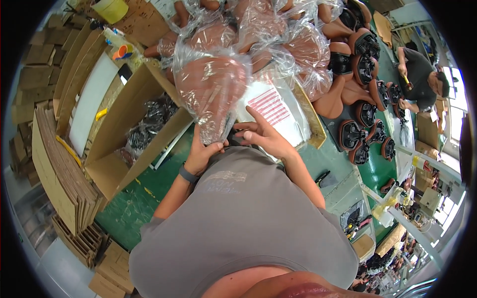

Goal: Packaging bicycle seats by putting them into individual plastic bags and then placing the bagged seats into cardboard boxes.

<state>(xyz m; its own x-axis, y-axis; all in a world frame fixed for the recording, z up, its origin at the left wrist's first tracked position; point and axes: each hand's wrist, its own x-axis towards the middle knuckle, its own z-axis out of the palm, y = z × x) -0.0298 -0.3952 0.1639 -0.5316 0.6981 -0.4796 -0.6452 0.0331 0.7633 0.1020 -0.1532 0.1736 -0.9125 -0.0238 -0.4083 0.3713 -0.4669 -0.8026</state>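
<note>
My left hand [200, 155] is closed round the narrow nose of a brown bicycle saddle [211, 84] wrapped in a clear plastic bag. The wide end of the saddle points away from me. Just right of the nose is my right hand [271, 140], its index finger stretched out and the others loosely bent beside the bag. Whether its fingertips touch the bag I cannot tell. Under and beyond this hand lies a stack of white plastic bags [293, 119] with red printed lines. More bagged saddles [305, 47] are heaped on the far side.
An open cardboard box [112, 161] with plastic-wrapped things inside stands at my left, beside flattened cardboard sheets [49, 169]. Several unwrapped brown saddles [328, 97] and upturned ones with black undersides [353, 134] lie at right. A co-worker [420, 74] holds a tool beyond them.
</note>
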